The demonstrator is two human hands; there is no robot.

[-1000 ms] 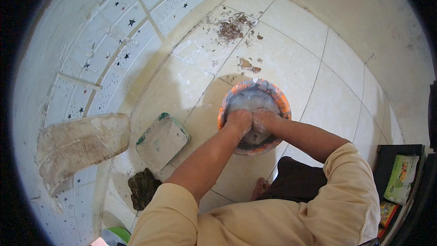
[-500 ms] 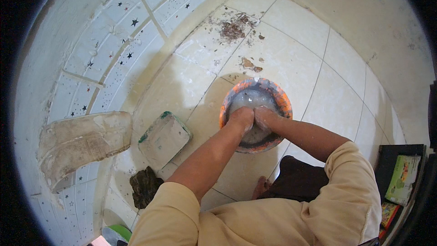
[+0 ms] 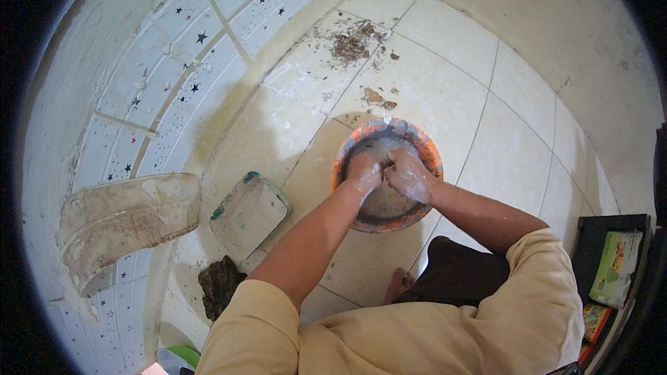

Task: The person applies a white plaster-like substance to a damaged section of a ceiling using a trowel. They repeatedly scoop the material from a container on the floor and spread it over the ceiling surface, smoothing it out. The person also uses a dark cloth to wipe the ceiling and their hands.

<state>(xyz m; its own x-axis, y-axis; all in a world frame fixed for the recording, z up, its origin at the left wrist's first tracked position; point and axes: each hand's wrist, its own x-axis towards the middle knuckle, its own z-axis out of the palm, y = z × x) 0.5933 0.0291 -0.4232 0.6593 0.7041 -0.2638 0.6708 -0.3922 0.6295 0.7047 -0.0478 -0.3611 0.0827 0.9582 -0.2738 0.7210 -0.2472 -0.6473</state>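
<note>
A round orange basin (image 3: pixel 436 160), its rim smeared grey and white, stands on the tiled floor in front of me. Cloudy whitish-grey liquid or wet mix (image 3: pixel 383 201) lies inside. Over it, within the rim, my left hand (image 3: pixel 363 172) and my right hand (image 3: pixel 410 176) come together. Both are closed, fingers curled in toward each other, with pale wet residue on the skin. Whatever is between them is hidden. Left of the basin sits a shallow rectangular tray (image 3: pixel 250 214) with green edges, coated in dried pale material.
Dark debris (image 3: pixel 351 45) and brown flakes (image 3: pixel 380 99) lie on the floor beyond the basin. A stained curved ledge (image 3: pixel 132 215) juts from the left wall. Near my left arm is a dark crumpled lump (image 3: pixel 221 285); at the right, a black shelf (image 3: pixel 590 250) holds a green packet (image 3: pixel 616 269).
Both hands have risen out of the liquid. My wrists have turned and the curled fingers now show, with wet residue on the hands.
</note>
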